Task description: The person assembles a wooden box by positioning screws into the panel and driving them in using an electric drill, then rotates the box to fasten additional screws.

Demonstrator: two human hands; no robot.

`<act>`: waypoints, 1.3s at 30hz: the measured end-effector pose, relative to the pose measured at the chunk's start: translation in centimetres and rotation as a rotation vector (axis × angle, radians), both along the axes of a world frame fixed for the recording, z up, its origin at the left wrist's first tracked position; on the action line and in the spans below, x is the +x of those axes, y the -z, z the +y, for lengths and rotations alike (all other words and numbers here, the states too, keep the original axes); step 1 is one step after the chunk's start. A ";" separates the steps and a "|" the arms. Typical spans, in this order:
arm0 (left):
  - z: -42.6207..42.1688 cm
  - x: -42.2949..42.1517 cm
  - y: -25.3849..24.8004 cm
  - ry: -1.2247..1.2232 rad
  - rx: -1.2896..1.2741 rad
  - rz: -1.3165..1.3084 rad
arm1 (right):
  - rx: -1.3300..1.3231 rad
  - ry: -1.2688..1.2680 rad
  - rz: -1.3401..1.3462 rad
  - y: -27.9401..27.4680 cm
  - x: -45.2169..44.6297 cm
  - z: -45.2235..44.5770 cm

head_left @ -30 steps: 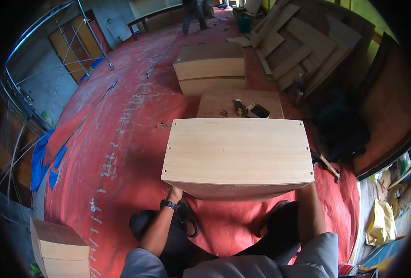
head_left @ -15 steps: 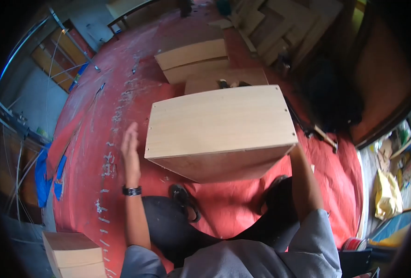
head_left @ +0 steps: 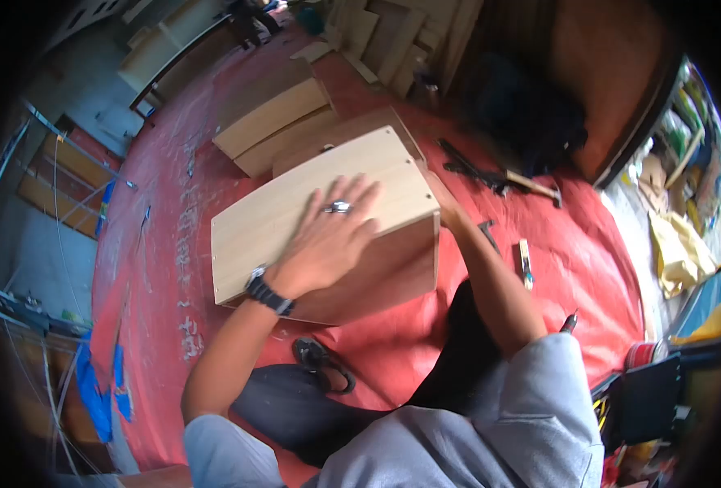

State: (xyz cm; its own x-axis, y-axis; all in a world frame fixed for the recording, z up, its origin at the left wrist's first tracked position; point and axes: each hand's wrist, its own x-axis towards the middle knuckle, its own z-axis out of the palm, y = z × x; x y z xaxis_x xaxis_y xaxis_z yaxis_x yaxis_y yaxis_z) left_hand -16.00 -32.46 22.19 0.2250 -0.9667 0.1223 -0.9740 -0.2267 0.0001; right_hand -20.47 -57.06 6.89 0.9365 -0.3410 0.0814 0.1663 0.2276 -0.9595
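Box of pale and brown wood, mid-frame, contents hidden; left hand over its top, fingers spread, gripping nothing; right hand at its right end, grip unclear.

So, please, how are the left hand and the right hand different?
The left hand is spread over the box; the right hand is at its right end. The left hand's back shows; the right hand is partly hidden. A watch is worn beside the left hand, none beside the right hand. Neither wears gloves.
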 end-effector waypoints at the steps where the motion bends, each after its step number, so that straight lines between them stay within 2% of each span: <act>1: 1.1 0.5 0.3 -0.024 0.038 -0.002 | -0.122 0.016 0.002 0.2 -0.7 0.0; 2: 2.8 1.6 0.4 -0.011 -0.005 0.038 | -0.209 -0.036 0.011 -0.9 -1.5 -0.3; 3: 4.5 3.1 0.6 0.027 -0.037 0.097 | -0.163 0.079 -0.077 -0.5 -1.4 0.4; 4: 6.7 4.2 1.3 0.026 -0.098 0.184 | -0.453 0.124 0.077 1.9 -0.1 -1.9; 6: 12.6 5.7 1.8 -0.210 -0.075 0.266 | -0.738 0.279 0.117 2.2 -2.4 -3.3; 7: 16.0 6.9 1.3 -0.302 -0.100 0.404 | -0.839 0.375 0.260 -2.3 -6.4 -3.2; 8: 21.3 9.0 1.7 -0.478 -0.095 0.383 | -0.861 0.469 0.113 -4.8 -9.7 -4.2; 9: 25.9 10.0 0.3 -0.803 0.080 0.259 | -0.999 0.833 -0.063 -3.1 -11.2 -6.0; 10: 33.1 14.1 1.0 -1.001 0.152 0.211 | -0.897 0.843 -0.042 -5.1 -15.9 -6.8; 11: 36.0 13.6 0.0 -1.173 0.388 0.017 | -0.824 0.899 0.041 -6.1 -20.7 -7.2; 12: 39.0 13.1 -1.1 -1.314 0.675 -0.153 | -0.819 0.947 0.114 -4.4 -25.3 -9.1; 13: 43.5 13.5 -0.7 -1.299 0.533 -0.218 | -0.812 0.990 0.189 -2.7 -29.9 -11.0; 14: 46.6 13.6 -0.1 -1.284 0.389 -0.278 | -0.836 1.168 0.343 -0.2 -34.9 -11.8; 16: 47.8 13.1 1.3 -1.199 0.308 -0.343 | -1.012 1.245 0.735 5.8 -45.4 -12.5; 17: 48.4 12.0 1.5 -1.166 0.265 -0.383 | -0.844 1.251 0.780 8.6 -49.7 -11.2; 18: 43.0 8.5 0.7 -1.134 0.219 -0.341 | -0.869 1.243 0.905 14.0 -54.9 -10.4; 19: 42.0 9.5 1.4 -1.123 0.121 -0.350 | -0.870 1.264 0.984 19.1 -59.6 -8.4; 20: 41.7 11.4 2.5 -1.109 0.021 -0.357 | -0.699 1.169 1.256 23.7 -64.1 -5.6; 21: 40.8 12.6 3.2 -1.090 -0.084 -0.364 | -0.583 1.007 1.552 25.6 -66.0 -1.9; 22: 37.6 12.0 3.1 -1.040 -0.163 -0.379 | -0.597 1.033 1.607 29.5 -67.6 1.6; 23: 34.0 11.5 3.4 -0.990 -0.251 -0.397 | -0.521 0.977 1.590 33.1 -69.3 4.9; 25: 25.2 8.1 1.7 -0.958 -0.319 -0.441 | -0.388 0.849 1.459 35.2 -66.6 9.5; 27: 17.0 2.9 -0.6 -1.018 -0.293 -0.485 | -0.423 0.930 1.250 35.7 -62.3 12.3; 29: 15.8 5.5 -1.2 -0.498 -0.388 -0.536 | -0.494 1.035 1.079 36.0 -58.0 11.3; 30: 15.1 5.5 -1.3 -0.489 -0.384 -0.500 | -0.531 1.109 1.017 36.1 -55.6 10.7; 31: 13.8 5.0 -1.5 -0.488 -0.381 -0.388 | -0.315 1.126 0.960 38.0 -54.7 9.8; 32: 12.0 3.4 -1.9 -0.454 -0.334 -0.278 | -0.422 1.143 0.925 42.1 -55.0 8.8; 34: 12.0 3.4 -0.9 -0.435 -0.245 -0.263 | -0.642 1.178 0.859 49.9 -55.4 6.7; 37: 10.6 0.8 0.9 -0.526 -0.177 -0.111 | -0.474 1.234 1.066 47.2 -53.7 4.6; 39: 10.3 1.4 2.2 -0.547 -0.259 -0.063 | -0.380 1.290 1.157 45.4 -52.8 3.5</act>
